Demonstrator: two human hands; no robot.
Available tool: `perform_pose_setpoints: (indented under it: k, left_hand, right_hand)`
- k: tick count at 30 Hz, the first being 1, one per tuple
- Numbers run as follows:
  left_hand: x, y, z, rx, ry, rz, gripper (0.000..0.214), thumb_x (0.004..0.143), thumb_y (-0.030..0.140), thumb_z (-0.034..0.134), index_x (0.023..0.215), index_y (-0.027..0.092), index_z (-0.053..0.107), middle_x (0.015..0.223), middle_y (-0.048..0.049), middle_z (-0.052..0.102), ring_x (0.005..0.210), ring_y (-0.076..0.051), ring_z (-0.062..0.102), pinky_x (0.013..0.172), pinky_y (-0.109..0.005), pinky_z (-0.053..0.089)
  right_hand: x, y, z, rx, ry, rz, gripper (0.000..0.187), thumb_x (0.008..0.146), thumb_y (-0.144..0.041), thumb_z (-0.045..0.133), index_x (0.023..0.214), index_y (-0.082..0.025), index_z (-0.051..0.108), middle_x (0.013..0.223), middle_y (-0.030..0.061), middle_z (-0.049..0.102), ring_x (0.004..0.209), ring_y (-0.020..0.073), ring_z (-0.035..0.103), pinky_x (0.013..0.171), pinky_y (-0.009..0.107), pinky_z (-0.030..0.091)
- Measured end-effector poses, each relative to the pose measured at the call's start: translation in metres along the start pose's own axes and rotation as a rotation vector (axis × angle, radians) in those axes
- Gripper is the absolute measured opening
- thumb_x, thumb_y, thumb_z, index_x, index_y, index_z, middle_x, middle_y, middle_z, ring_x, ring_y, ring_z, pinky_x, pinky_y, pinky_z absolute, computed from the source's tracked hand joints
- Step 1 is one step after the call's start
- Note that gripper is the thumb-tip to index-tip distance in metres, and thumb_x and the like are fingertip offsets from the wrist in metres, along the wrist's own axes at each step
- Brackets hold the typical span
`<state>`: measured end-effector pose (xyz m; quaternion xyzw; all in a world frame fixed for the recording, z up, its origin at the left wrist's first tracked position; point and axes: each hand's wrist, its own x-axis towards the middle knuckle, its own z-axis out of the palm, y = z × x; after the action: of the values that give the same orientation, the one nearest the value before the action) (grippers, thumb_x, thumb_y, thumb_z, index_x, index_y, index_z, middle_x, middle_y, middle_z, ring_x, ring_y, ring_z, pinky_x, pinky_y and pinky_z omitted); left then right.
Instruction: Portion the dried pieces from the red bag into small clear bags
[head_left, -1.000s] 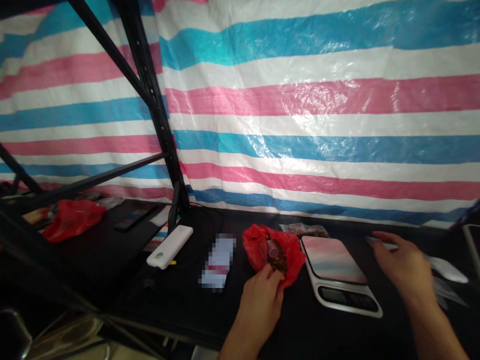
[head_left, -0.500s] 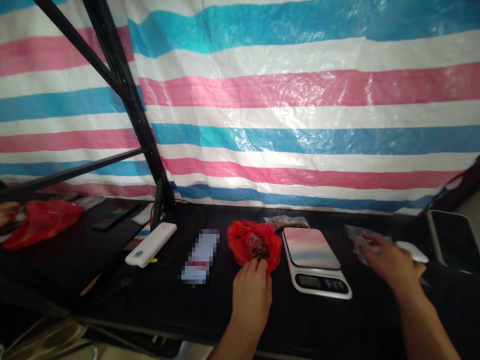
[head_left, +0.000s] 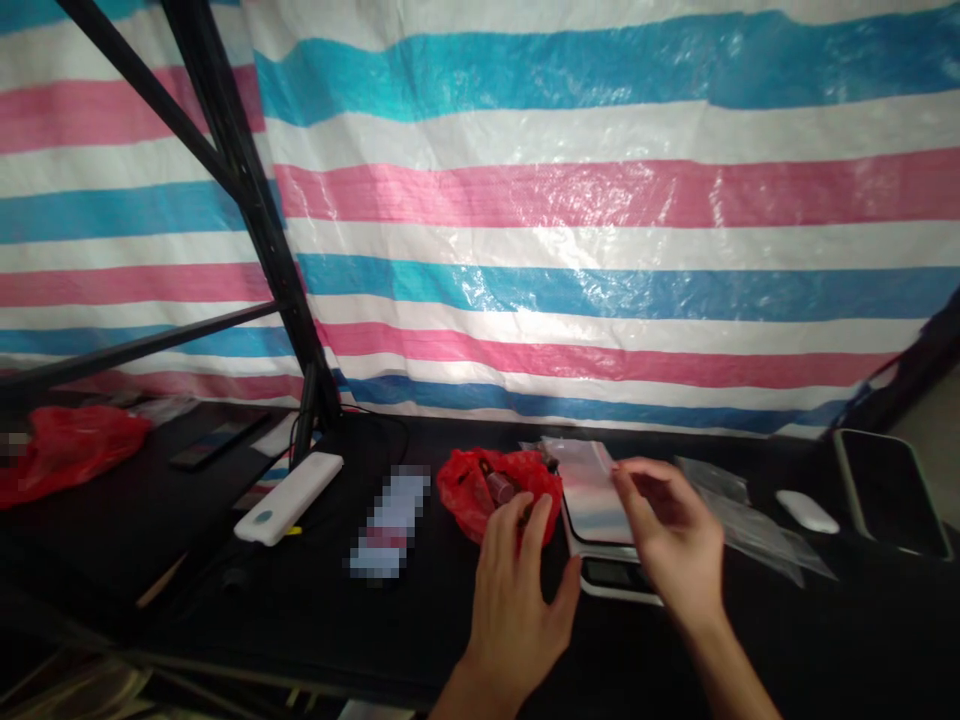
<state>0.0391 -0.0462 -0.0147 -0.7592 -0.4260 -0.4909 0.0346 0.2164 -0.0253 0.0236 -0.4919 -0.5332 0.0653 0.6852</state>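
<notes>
My left hand [head_left: 517,590] lies open with fingers spread at the near edge of a red plastic bag [head_left: 469,485], which holds brown bits and a small scoop. My right hand [head_left: 667,535] hovers over a white kitchen scale [head_left: 600,575] just right of the bag. Its thumb and fingers pinch a small clear plastic bag [head_left: 577,465] above the scale's shiny plate. The hand is slightly motion-blurred.
More clear bags [head_left: 750,520], a white mouse [head_left: 806,510] and a dark tablet [head_left: 892,490] lie to the right. A white power bank [head_left: 289,483] and a blurred box [head_left: 386,525] sit on the left, beside a black rack post [head_left: 300,400]. Another red bag [head_left: 67,450] lies far left.
My right hand came left from the pile of clear bags to above the scale, bringing a clear bag. My left hand opened its fingers at the red bag.
</notes>
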Motion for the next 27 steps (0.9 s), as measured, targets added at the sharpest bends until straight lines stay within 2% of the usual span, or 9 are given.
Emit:
perform_pose_setpoints:
  k: [1, 3, 5, 9, 12, 16, 20, 24, 27]
  left_hand:
    - [-0.002, 0.000, 0.000, 0.031, 0.033, 0.003, 0.056, 0.097, 0.029, 0.058, 0.150, 0.019, 0.041, 0.138, -0.0157, 0.058, 0.130, -0.028, 0.055, 0.105, -0.042, 0.053]
    - [-0.005, -0.002, 0.001, 0.086, 0.088, 0.002, 0.060, 0.099, 0.030, 0.056, 0.154, 0.018, 0.037, 0.145, -0.0176, 0.052, 0.136, -0.029, 0.050, 0.107, -0.044, 0.050]
    - [-0.006, -0.008, 0.000, 0.116, 0.136, -0.005, 0.062, 0.101, 0.031, 0.054, 0.157, 0.017, 0.032, 0.149, -0.0189, 0.049, 0.139, -0.030, 0.047, 0.109, -0.046, 0.048]
    - [-0.006, -0.027, -0.005, 0.134, 0.252, -0.042, 0.057, 0.105, 0.021, 0.041, 0.160, 0.021, 0.026, 0.146, -0.0174, 0.053, 0.141, -0.027, 0.045, 0.108, -0.044, 0.047]
    - [-0.004, -0.041, -0.010, 0.099, 0.304, -0.043, 0.055, 0.106, 0.021, 0.037, 0.160, 0.023, 0.025, 0.142, -0.0169, 0.057, 0.137, -0.027, 0.051, 0.107, -0.045, 0.048]
    - [-0.001, -0.054, -0.020, 0.038, 0.311, 0.000, 0.050, 0.104, 0.025, 0.044, 0.153, 0.023, 0.036, 0.134, -0.0154, 0.063, 0.130, -0.027, 0.057, 0.103, -0.044, 0.051]
    - [-0.001, -0.061, -0.030, 0.029, 0.288, 0.053, 0.048, 0.100, 0.017, 0.050, 0.147, 0.024, 0.043, 0.124, -0.0121, 0.066, 0.120, -0.024, 0.061, 0.100, -0.040, 0.052]
    - [-0.001, -0.065, -0.037, -0.007, 0.202, -0.063, 0.050, 0.100, 0.022, 0.053, 0.148, 0.021, 0.040, 0.129, -0.0146, 0.062, 0.117, -0.025, 0.059, 0.096, -0.041, 0.053]
    - [0.001, -0.068, -0.042, -0.087, 0.108, -0.150, 0.032, 0.099, 0.022, 0.051, 0.131, 0.022, 0.053, 0.117, -0.0107, 0.065, 0.110, -0.025, 0.059, 0.092, -0.040, 0.053]
  right_hand:
    - [-0.006, -0.011, 0.011, -0.001, -0.074, -0.084, 0.007, 0.090, -0.028, 0.069, 0.094, -0.024, 0.071, 0.092, 0.0035, 0.073, 0.084, 0.0182, 0.070, 0.078, 0.030, 0.057]
    - [-0.019, -0.029, 0.029, -0.012, -0.228, -0.200, 0.009, 0.092, -0.019, 0.065, 0.095, -0.025, 0.071, 0.092, 0.0021, 0.073, 0.085, 0.0167, 0.070, 0.079, 0.028, 0.057]
    - [-0.034, -0.043, 0.045, 0.016, -0.306, -0.222, 0.017, 0.095, -0.016, 0.060, 0.103, -0.026, 0.070, 0.094, 0.0020, 0.074, 0.086, 0.0158, 0.071, 0.079, 0.026, 0.057]
    - [-0.061, -0.060, 0.070, 0.016, -0.291, -0.203, 0.021, 0.095, -0.015, 0.057, 0.110, -0.026, 0.068, 0.101, 0.0046, 0.074, 0.091, 0.0186, 0.071, 0.081, 0.031, 0.058]
    - [-0.073, -0.066, 0.081, 0.001, -0.278, -0.157, 0.022, 0.092, -0.016, 0.059, 0.110, -0.027, 0.067, 0.098, 0.0041, 0.073, 0.088, 0.0198, 0.071, 0.082, 0.034, 0.057]
    - [-0.074, -0.068, 0.088, 0.045, -0.251, -0.017, 0.021, 0.091, -0.022, 0.062, 0.112, -0.026, 0.065, 0.093, 0.0025, 0.073, 0.085, 0.0198, 0.071, 0.084, 0.036, 0.057]
    - [-0.071, -0.069, 0.093, 0.099, -0.236, 0.126, 0.022, 0.090, -0.027, 0.065, 0.112, -0.026, 0.064, 0.079, -0.0016, 0.069, 0.082, 0.0197, 0.069, 0.091, 0.039, 0.055]
    - [-0.069, -0.071, 0.099, 0.116, -0.222, 0.187, 0.021, 0.087, -0.028, 0.066, 0.108, -0.025, 0.066, 0.080, -0.0006, 0.069, 0.081, 0.0199, 0.068, 0.090, 0.038, 0.054]
    - [-0.065, -0.069, 0.103, 0.132, -0.260, 0.206, 0.023, 0.086, -0.029, 0.066, 0.109, -0.023, 0.067, 0.078, -0.0008, 0.067, 0.076, 0.0187, 0.067, 0.080, 0.033, 0.054]
